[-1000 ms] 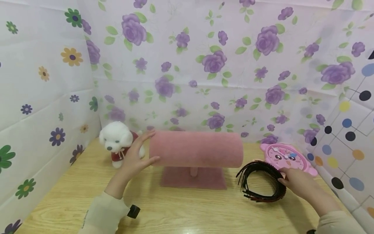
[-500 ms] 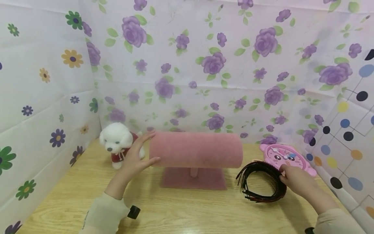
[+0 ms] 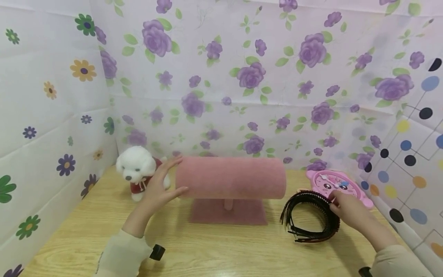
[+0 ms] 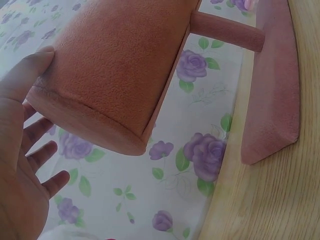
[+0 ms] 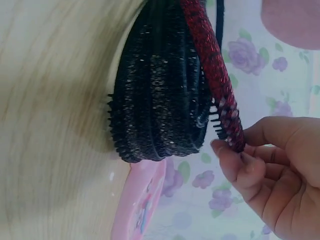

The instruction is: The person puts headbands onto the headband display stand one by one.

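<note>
At the left end of a pink velvet roll stand [image 3: 230, 177] is my left hand [image 3: 157, 190], fingers spread. In the left wrist view its thumb touches the roll [image 4: 115, 65], and its other fingers extend past the end face. To the right, my right hand [image 3: 351, 209] is at a stack of dark toothed headbands [image 3: 333, 227]. The right wrist view shows thumb and fingertips pinching a red glittery headband [image 5: 207, 55], its pinched part slightly apart from the black glittery headbands [image 5: 155, 85] beside it.
A pink cartoon clock [image 3: 333, 182] lies behind the headbands, partly hidden by the right hand. A white plush dog [image 3: 136, 165] in red sits behind the left hand. Patterned cloth walls [image 3: 221, 84] enclose the wooden table [image 3: 221, 250].
The headband pinched by my right hand has lifted slightly away from the stack, opening a small gap. My left hand stays at the stand; the head view shifts slightly.
</note>
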A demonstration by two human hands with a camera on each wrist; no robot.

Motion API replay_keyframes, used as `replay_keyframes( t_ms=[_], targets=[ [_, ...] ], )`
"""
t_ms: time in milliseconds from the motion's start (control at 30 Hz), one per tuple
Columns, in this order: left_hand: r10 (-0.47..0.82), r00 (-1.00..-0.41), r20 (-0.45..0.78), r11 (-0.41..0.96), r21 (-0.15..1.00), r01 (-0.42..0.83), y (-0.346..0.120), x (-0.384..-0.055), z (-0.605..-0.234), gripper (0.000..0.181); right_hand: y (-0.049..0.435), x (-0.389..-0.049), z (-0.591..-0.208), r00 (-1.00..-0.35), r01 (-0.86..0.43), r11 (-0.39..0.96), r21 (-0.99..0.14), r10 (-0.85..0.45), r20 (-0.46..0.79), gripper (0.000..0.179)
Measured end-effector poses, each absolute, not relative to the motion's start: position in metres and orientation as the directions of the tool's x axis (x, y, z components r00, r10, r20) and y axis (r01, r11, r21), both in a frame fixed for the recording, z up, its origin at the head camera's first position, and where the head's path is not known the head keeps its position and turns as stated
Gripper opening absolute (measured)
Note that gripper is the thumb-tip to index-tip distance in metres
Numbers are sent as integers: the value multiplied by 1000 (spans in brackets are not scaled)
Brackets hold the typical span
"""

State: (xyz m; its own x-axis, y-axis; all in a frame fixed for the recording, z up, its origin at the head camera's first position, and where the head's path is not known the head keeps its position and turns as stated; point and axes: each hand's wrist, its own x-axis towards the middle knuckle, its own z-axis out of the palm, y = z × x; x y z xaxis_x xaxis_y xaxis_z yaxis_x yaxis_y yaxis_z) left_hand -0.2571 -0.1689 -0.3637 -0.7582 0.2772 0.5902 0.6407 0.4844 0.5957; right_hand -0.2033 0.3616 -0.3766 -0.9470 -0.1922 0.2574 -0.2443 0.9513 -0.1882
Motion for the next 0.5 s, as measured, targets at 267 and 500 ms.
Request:
replay_keyframes(
  t_ms=[267, 500],
  targets=[
    [278, -761, 586, 481, 601, 638, -168, -258, -363, 83, 356, -199, -363, -964, -231, 920, -318, -171, 206, 13],
    [275, -762, 586, 479, 604, 637, -169, -258, -365, 84, 347, -196, -347, -964, -244, 912, -329, -190, 188, 14]
  ],
)
